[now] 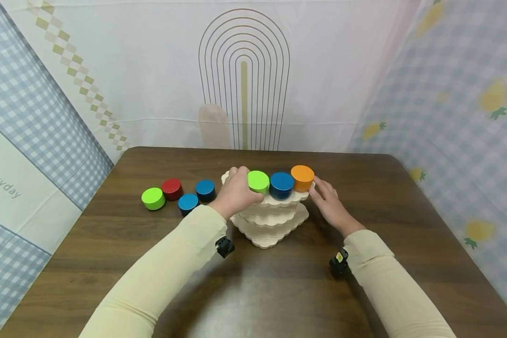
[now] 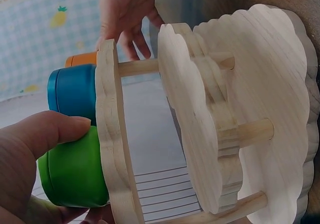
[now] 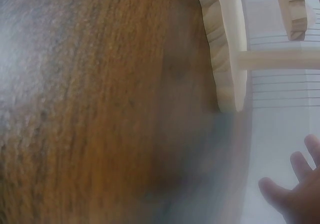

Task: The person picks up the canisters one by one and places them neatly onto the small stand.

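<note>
Pale, bare wood with fine grain in the tiered stand (image 1: 267, 233): three boards with wavy, scalloped edges, one above another. Between the boards, round wooden pegs (image 2: 256, 132), straight and smooth. Under the stand, a dark brown counter (image 1: 287, 291), with streaks of grain and a soft shine.

On the top board, side by side in a row, three short cylinders with smooth coloured sides and flat tops: a bright green cylinder (image 1: 258, 181), a blue cylinder (image 1: 281, 186) in the middle, an orange cylinder (image 1: 302, 177) at the right corner.

Gripped in the left hand (image 1: 234, 193): the bright green cylinder, between thumb on the near side and fingers on the far side, with its base against the top board. Just beside the orange cylinder, at the corner of the board: the right hand (image 1: 333, 206), with fingers extended and a little apart. Firm contact there with the wood: not possible to tell.

Left of the stand, on the counter, a loose group of the same round shape: a second green cylinder (image 1: 153, 199), a red cylinder (image 1: 172, 188), a lighter blue cylinder (image 1: 188, 203) and a darker blue cylinder (image 1: 205, 190). Around both forearms, cream sleeves (image 1: 173, 256) of soft cloth.
</note>
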{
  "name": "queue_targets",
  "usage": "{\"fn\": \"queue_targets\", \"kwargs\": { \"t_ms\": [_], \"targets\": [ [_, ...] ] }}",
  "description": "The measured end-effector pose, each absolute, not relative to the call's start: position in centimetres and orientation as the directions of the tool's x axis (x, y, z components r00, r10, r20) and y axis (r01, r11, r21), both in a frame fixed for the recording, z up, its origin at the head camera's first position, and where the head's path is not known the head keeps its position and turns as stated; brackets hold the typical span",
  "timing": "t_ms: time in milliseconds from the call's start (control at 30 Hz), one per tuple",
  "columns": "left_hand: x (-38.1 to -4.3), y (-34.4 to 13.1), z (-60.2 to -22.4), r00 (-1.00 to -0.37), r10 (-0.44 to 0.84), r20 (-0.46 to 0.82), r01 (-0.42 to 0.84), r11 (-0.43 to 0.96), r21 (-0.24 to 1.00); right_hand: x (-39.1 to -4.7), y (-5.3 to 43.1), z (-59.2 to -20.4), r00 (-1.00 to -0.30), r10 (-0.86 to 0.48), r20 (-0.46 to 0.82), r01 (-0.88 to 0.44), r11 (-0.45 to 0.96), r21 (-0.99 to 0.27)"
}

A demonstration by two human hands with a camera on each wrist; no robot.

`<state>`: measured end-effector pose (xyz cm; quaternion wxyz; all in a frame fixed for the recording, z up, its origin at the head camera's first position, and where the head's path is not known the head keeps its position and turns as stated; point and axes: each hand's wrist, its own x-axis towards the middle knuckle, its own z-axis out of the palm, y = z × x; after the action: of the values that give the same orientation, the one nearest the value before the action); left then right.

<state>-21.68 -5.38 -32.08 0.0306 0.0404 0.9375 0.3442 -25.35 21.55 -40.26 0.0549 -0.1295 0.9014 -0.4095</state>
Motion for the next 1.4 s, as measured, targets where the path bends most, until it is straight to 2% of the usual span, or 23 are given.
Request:
{"fn": "queue_targets", "kwargs": {
  "t_ms": [633,1067,1400],
  "targets": [
    [-22.2,-5.4,-32.4,-0.997,0.076,-0.017,0.044,0.731,0.68,-26.4,21.9,-40.5,-0.957,-0.29,-0.015,-0.177,0.625,-0.76],
    [-21.2,-7.5,-32.7,-0.993,0.022,0.117,0.099,0.693,0.714,-27.7,22.6,-40.4,-0.954,-0.299,-0.008,-0.192,0.634,-0.749],
    [-20.1,-10.5,-33.3,-0.942,0.028,0.333,0.257,0.698,0.668,-27.7,22.3,-40.4,-0.956,-0.291,-0.028,-0.174,0.643,-0.746]
  ]
}}
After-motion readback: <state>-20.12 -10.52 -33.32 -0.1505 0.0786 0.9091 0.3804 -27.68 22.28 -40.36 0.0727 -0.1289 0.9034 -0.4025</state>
